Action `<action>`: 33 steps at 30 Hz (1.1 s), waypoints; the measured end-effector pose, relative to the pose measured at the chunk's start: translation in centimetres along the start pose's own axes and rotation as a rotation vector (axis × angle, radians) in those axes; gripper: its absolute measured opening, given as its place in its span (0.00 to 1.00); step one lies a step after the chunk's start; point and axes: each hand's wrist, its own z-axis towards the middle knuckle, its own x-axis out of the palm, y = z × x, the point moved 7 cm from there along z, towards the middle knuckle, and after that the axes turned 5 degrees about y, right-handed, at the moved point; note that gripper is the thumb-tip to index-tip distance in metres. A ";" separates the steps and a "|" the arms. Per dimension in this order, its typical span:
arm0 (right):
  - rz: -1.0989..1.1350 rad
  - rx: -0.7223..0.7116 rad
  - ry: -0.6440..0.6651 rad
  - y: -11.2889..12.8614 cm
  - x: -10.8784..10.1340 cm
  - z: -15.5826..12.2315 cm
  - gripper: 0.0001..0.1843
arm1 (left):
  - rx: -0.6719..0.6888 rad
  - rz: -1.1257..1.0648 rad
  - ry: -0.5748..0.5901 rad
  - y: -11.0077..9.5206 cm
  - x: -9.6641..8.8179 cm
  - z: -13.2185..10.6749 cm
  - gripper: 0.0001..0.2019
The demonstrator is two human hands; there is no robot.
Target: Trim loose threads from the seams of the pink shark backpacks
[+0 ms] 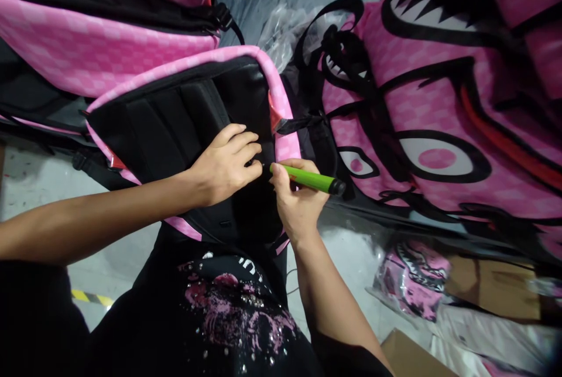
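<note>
A pink checkered backpack (246, 96) lies in front of me with its black back panel facing up. My left hand (230, 163) rests on that panel, palm down, fingers stretched out and holding nothing. In my right hand (302, 204) is a green marker (312, 179), gripped between thumb and fingers. Its black end points right, and its other end is directed at the panel near my left fingertips. Whether the tip touches the surface I cannot tell. A red-orange tab (276, 112) with a black strap sits at the bag's right edge.
More pink backpacks (118, 52) are piled at the left, and others with printed eyes and teeth (432, 148) lie at the right. Clear plastic (281, 31) is behind. Below right are a plastic-wrapped pink bag (413, 280) and cardboard (492, 289).
</note>
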 end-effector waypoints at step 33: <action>-0.009 0.030 0.052 0.0 -0.2 -0.2 0.11 | 0.015 0.086 -0.081 -0.3 -0.2 0.0 0.09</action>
